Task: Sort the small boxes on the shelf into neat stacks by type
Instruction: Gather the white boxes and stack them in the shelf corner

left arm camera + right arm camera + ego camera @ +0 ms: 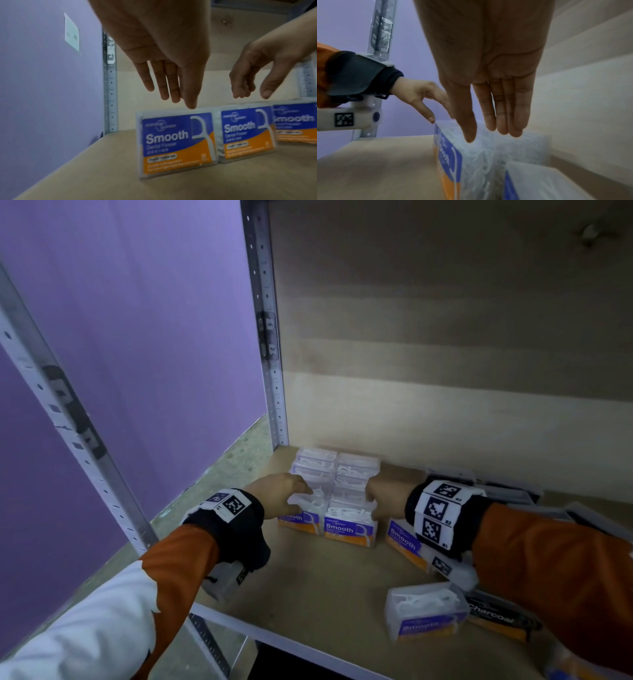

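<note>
Roughly ten Smooth boxes, one Charcoal box.

**Around the shelf**

A purple wall rises to the left of the left hand, with a pale label stuck on it. A perforated metal post stands beyond the left hand. Behind both hands is a wooden back panel. Speckled floor shows left of the post.

clear "smooth" floss boxes in two upright rows, perhaps touching, back-left shelf corner
</note>
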Tool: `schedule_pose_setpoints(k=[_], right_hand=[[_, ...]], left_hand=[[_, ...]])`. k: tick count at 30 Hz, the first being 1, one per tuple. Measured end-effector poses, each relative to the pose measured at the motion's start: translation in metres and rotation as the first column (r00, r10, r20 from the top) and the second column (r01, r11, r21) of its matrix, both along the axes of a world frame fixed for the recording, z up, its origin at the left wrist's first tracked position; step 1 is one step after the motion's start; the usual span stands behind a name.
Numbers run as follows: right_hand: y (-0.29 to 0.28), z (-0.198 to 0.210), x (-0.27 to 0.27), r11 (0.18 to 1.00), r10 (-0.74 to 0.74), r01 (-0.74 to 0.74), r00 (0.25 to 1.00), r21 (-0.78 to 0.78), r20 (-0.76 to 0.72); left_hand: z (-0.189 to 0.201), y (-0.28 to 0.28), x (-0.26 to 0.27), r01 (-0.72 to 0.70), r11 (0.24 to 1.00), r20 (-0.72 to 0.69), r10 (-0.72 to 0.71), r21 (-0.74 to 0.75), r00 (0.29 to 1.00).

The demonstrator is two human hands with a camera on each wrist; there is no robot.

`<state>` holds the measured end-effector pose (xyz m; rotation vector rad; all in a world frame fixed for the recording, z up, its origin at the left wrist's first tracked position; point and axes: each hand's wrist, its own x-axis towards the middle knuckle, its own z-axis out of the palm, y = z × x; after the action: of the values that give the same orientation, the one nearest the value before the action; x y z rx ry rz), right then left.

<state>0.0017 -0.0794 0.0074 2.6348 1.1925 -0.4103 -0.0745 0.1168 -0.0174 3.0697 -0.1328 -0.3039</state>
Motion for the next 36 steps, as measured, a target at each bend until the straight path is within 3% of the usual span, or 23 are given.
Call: schedule_pose_setpoints(k=[4, 15, 23, 29, 36], right_hand=[[-0.011, 0.004, 0.004, 0.999, -0.031, 0.032, 0.999, -0.042, 0.025], [-0.04, 0.0, 0.005, 0.951, -0.215, 0.192, 0.974, -0.243, -0.074], [-0.048, -0.004, 0.003, 0.966, -0.206, 0.189, 0.975, -0.176, -0.083], [-0.05, -0.002, 0.001, 0.962, -0.249, 0.239, 0.966, -0.13, -0.066], [-0.062, 0.021, 0.001, 0.963, -0.269, 0.269, 0.963, -0.005, -0.025]], left_hand=[[0.01, -0.019, -0.005, 0.07, 0.996, 0.027, -0.069, -0.058, 0.997], [0.018, -0.101, -0.022, 0.279, 0.947, -0.042, -0.289, -0.161, 0.956], [0.009, -0.152, -0.035, 0.37, 0.907, -0.138, -0.4, -0.202, 0.906], [-0.005, -0.167, -0.038, 0.36, 0.923, -0.081, -0.373, -0.137, 0.924], [-0.003, -0.163, -0.044, 0.311, 0.948, -0.123, -0.317, -0.063, 0.94]])
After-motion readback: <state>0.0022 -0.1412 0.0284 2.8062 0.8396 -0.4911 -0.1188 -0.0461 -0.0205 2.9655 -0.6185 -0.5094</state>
